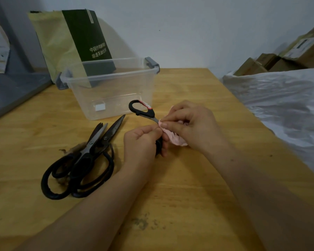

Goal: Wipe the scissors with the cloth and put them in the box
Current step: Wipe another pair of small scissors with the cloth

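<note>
Wooden tabletop (188,178), small black-handled scissors (143,111) being wiped just in front of the clear plastic box (107,75).
Left hand (141,142) is gripping one handle loop; right hand (192,127) is pinching the pink cloth (176,140) round the blade. Light, stiff, sharp: handles look the safest hold.

You seem to be in a storeroom or a spare room at home, though I can't be sure from here. Your left hand (143,142) holds the scissors (144,112) and your right hand (194,127) pinches the cloth (176,140) over a wooden table (179,178). Far to the right of that grip, brown cardboard boxes (272,62) are piled up behind a crinkly white plastic sheet (279,98). Past the grip, behind a clear box (109,91), a green and yellow paper bag (71,42) with printed words leans on a plain white wall (188,24). Left of the grip sits a gray board (16,91).
</note>
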Available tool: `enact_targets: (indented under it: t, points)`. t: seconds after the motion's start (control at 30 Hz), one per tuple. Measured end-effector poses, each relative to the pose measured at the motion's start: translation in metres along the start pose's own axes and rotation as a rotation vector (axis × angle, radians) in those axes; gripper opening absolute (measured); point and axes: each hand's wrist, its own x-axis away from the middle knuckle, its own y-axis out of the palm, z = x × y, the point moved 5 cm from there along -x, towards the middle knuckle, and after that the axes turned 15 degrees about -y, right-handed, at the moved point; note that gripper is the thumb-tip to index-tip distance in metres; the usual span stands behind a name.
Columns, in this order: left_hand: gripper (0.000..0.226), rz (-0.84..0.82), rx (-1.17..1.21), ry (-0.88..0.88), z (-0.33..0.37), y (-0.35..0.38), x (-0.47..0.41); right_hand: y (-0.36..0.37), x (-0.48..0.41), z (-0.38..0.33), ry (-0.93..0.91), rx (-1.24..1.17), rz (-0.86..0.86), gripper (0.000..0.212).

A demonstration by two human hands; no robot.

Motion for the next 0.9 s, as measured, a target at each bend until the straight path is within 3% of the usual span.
enact_targets:
  t: [0.23, 0.3, 0.4, 0.6, 0.67, 0.77, 0.9]
  points:
    - [0.024, -0.013, 0.028, -0.046, -0.002, 0.003, 0.001, -0.010, -0.004, 0.011, 0.056, 0.287, 0.045, 0.006]
    - [0.026, -0.015, 0.013, -0.042, -0.002, 0.003, 0.001, -0.012, -0.002, 0.010, 0.039, 0.213, 0.095, 0.004]
    - [0.030, -0.008, 0.002, -0.029, 0.000, 0.003, 0.001, -0.003, 0.000, 0.001, -0.038, 0.088, 0.038, 0.006]
    - [0.020, 0.024, 0.063, -0.068, -0.002, 0.002, 0.001, -0.002, -0.004, 0.006, 0.022, 0.277, -0.022, 0.010]
    - [0.019, 0.018, 0.059, -0.071, -0.001, 0.002, 0.001, -0.005, -0.003, 0.003, 0.013, 0.239, 0.026, 0.011]
    - [0.026, 0.020, 0.037, -0.046, 0.000, 0.002, -0.001, 0.001, -0.001, -0.001, -0.053, 0.132, -0.032, 0.007]
    - [0.030, 0.023, 0.072, -0.050, 0.000, 0.000, 0.000, 0.001, -0.002, 0.006, -0.008, 0.230, -0.056, 0.010]
